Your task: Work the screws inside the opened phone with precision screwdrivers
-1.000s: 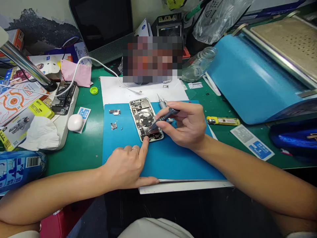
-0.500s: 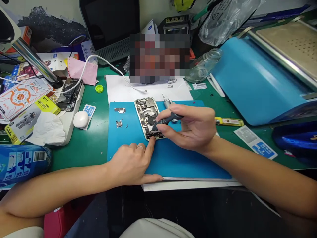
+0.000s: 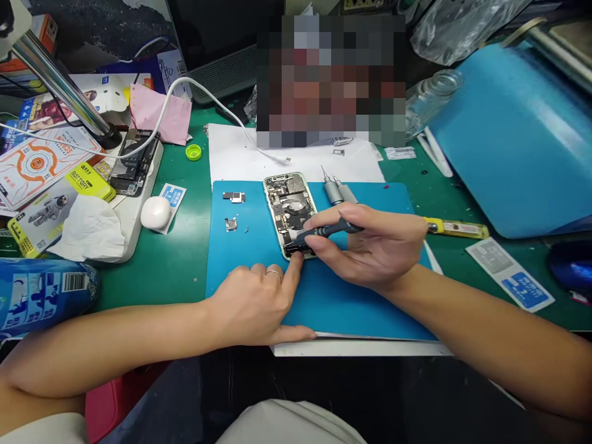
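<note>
An opened smartphone with its inner parts bare lies on a blue mat. My left hand rests on the mat, its index fingertip pressing the phone's lower edge. Its thumb is stretched out; the other fingers are curled under. My right hand is closed around dark tweezers, with the tip at the lower part of the phone. That tip is too small to make out clearly. Left of the phone are small metal pieces: a shield plate and a bracket. Two grey screwdrivers lie behind my right hand.
A white cable arches over the back left. Left are a white earbud case, another opened phone and a blue packet. A yellow cutter and glass jar are on the right.
The whole view has shifted, so the items sit farther right and the back ones higher. Both hands keep their places at the phone, the tweezers still in my right hand.
</note>
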The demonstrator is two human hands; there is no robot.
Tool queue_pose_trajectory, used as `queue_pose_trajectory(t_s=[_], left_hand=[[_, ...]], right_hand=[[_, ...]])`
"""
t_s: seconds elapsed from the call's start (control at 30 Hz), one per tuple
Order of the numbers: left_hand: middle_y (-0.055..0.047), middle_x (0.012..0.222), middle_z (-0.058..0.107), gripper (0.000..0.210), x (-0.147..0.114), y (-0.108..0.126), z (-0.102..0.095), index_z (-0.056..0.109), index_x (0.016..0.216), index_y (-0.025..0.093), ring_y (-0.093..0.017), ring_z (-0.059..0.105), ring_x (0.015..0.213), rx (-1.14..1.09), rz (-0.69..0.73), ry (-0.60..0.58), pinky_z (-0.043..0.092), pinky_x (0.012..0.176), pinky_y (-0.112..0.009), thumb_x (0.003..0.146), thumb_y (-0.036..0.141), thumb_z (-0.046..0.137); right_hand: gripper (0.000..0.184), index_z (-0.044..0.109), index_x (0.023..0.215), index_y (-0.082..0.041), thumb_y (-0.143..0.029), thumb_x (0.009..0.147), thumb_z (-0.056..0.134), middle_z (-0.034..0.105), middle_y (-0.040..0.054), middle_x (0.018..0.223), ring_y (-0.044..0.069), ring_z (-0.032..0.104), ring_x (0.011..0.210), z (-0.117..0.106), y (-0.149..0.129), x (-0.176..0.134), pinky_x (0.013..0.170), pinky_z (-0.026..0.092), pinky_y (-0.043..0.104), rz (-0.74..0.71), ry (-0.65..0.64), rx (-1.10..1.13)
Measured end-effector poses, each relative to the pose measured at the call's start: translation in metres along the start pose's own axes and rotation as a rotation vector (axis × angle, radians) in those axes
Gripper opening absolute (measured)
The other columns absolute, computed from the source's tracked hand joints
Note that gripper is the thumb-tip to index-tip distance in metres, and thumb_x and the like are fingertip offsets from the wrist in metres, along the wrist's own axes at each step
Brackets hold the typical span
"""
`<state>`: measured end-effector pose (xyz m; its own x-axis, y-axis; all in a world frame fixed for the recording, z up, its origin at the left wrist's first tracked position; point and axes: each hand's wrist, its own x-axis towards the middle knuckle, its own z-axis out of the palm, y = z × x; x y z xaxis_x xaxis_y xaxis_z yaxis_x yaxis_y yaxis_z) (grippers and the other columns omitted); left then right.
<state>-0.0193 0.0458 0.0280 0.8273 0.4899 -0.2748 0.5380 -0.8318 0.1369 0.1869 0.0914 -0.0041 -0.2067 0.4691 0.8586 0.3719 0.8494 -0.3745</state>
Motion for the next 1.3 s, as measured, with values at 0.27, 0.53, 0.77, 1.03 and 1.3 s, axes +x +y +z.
queue_pose_trajectory(t_s=[0.27, 0.53, 0.77, 1.03, 1.3], left_hand=[[-0.016, 0.102, 0.072, 0.109, -0.0004, -0.0011, 0.0002, 0.023, 0.166, 0.0, -0.027, 0.071, 0.082, -0.009, -0.004, 0.007, 0.046, 0.056, -0.033, 0.097, 0.083, 0.039], [-0.015, 0.101, 0.072, 0.109, 0.0004, -0.0015, 0.002, 0.025, 0.166, 0.0, -0.027, 0.072, 0.081, -0.003, -0.007, 0.04, 0.046, 0.056, -0.034, 0.097, 0.083, 0.039], [-0.016, 0.102, 0.072, 0.108, -0.0006, -0.0008, 0.0018, 0.026, 0.165, 0.0, -0.027, 0.072, 0.084, -0.019, -0.007, 0.029, 0.047, 0.057, -0.033, 0.097, 0.083, 0.04], [-0.017, 0.101, 0.072, 0.108, -0.0008, -0.001, 0.0008, 0.026, 0.165, 0.0, -0.028, 0.073, 0.083, -0.011, -0.001, 0.024, 0.048, 0.057, -0.033, 0.097, 0.083, 0.039], [-0.017, 0.096, 0.073, 0.106, -0.0004, -0.0009, -0.0012, 0.029, 0.164, -0.001, -0.028, 0.073, 0.082, -0.005, -0.005, 0.013, 0.05, 0.058, -0.033, 0.098, 0.082, 0.04]], right_hand=[[0.07, 0.051, 0.152, -0.032, -0.014, 0.089, 0.077, 0.076, 0.0, 0.085, 0.018, 0.075, 0.068, 0.0024, 0.0046, -0.0025, 0.055, 0.066, 0.03, -0.027, -0.032, 0.041], [0.073, 0.05, 0.152, -0.033, -0.012, 0.087, 0.078, 0.079, 0.0, 0.09, 0.017, 0.076, 0.07, 0.0033, 0.0078, -0.0046, 0.053, 0.064, 0.026, -0.025, -0.023, 0.042], [0.076, 0.049, 0.155, -0.03, -0.011, 0.086, 0.075, 0.08, 0.002, 0.093, 0.018, 0.077, 0.069, 0.0001, 0.0097, -0.0037, 0.051, 0.062, 0.027, -0.095, -0.042, -0.009], [0.068, 0.049, 0.151, -0.032, -0.021, 0.089, 0.077, 0.08, 0.0016, 0.092, 0.019, 0.077, 0.069, -0.0002, 0.01, -0.0019, 0.054, 0.064, 0.03, -0.116, -0.059, -0.052], [0.065, 0.052, 0.146, -0.033, -0.016, 0.088, 0.076, 0.081, 0.0002, 0.09, 0.018, 0.078, 0.069, 0.0009, 0.0096, -0.0044, 0.056, 0.066, 0.029, -0.068, -0.063, -0.019]])
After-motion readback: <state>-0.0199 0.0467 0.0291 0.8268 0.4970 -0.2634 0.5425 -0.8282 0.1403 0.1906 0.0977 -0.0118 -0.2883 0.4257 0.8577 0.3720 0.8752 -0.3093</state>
